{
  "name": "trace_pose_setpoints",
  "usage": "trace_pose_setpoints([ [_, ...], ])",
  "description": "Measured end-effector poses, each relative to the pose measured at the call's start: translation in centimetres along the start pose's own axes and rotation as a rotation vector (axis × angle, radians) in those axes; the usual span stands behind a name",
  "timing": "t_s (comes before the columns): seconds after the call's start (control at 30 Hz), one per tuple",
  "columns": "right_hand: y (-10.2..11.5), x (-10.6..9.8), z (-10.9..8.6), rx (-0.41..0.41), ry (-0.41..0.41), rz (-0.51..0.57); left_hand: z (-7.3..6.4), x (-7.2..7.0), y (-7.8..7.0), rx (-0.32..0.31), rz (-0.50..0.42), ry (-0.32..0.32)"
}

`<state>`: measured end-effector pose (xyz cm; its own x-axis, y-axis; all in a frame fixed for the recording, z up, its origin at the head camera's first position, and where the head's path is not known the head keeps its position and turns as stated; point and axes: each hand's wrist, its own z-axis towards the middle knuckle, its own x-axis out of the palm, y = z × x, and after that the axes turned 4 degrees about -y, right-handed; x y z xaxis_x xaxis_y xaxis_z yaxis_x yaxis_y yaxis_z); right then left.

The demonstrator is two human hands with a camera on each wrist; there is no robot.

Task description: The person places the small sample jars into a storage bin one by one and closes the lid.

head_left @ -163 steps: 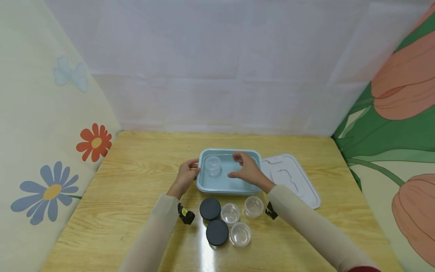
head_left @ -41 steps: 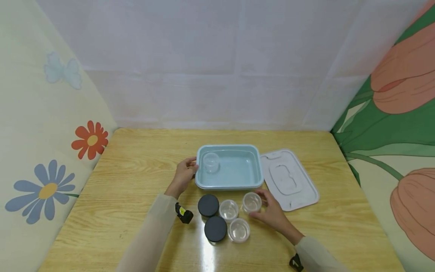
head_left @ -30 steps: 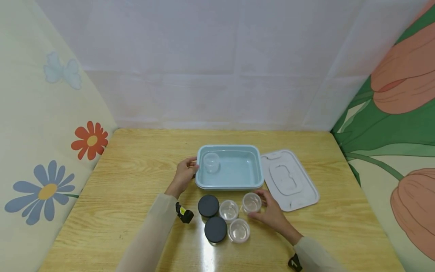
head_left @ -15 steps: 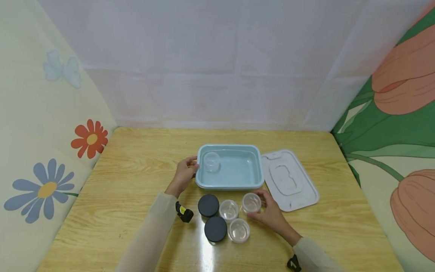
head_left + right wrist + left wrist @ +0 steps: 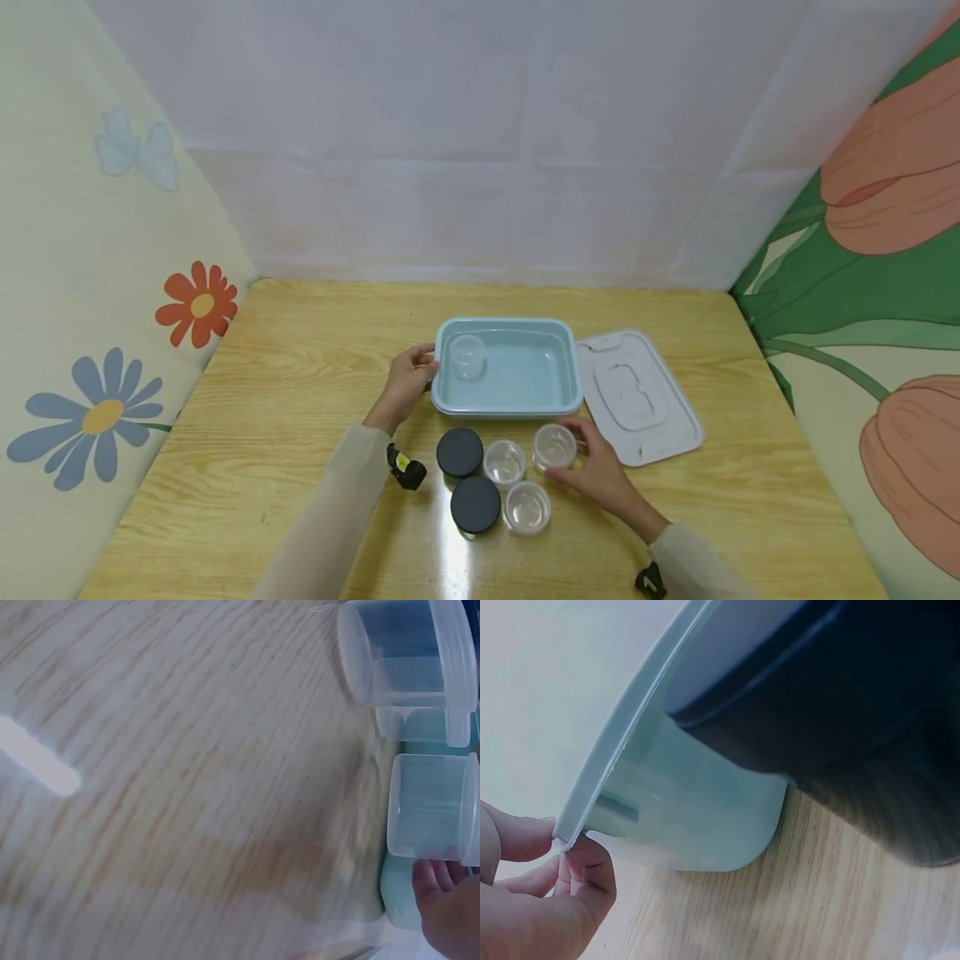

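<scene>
My left hand (image 5: 405,387) pinches the left rim of a light blue plastic box (image 5: 517,379); in the left wrist view, thumb and curled forefinger (image 5: 592,870) meet at that rim. Inside the box, at its left, stands a clear plastic cup (image 5: 468,358). In front of the box's right corner, my right hand (image 5: 600,471) holds another clear lidded cup (image 5: 555,447), thumb and fingers around its right side. The right wrist view has this cup (image 5: 427,806) upright relative to the table, the fingers at its side. Two more clear cups (image 5: 505,462) stand left of it.
Two jars with black lids (image 5: 460,452) stand left of the clear cups, near the left wrist. A white box lid (image 5: 637,396) lies flat right of the blue box. The wooden table (image 5: 315,333) ends at a white cloth backdrop (image 5: 480,192).
Since the oldest frame, my right hand has gone from above the blue box down to the clear cup in front and taken hold of it. Over the last second, both hands stay nearly still.
</scene>
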<state>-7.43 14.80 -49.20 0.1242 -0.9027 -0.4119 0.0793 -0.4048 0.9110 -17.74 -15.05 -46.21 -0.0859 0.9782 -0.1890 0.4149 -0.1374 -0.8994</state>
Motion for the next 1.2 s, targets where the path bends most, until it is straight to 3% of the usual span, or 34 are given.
trace_pose_setpoints([
  [0.4,0.7,-0.6,-0.1,-0.076,0.042,-0.018,0.0,0.0,-0.1,-0.001,-0.002,-0.006],
  [0.67,1.7,-1.2,0.1,-0.187,0.028,-0.054,0.1,0.0,-0.1,0.008,0.001,-0.001],
  [1.2,3.1,-2.5,1.2,-0.194,0.049,-0.047,-0.1,0.0,-0.1,0.01,-0.004,-0.007],
])
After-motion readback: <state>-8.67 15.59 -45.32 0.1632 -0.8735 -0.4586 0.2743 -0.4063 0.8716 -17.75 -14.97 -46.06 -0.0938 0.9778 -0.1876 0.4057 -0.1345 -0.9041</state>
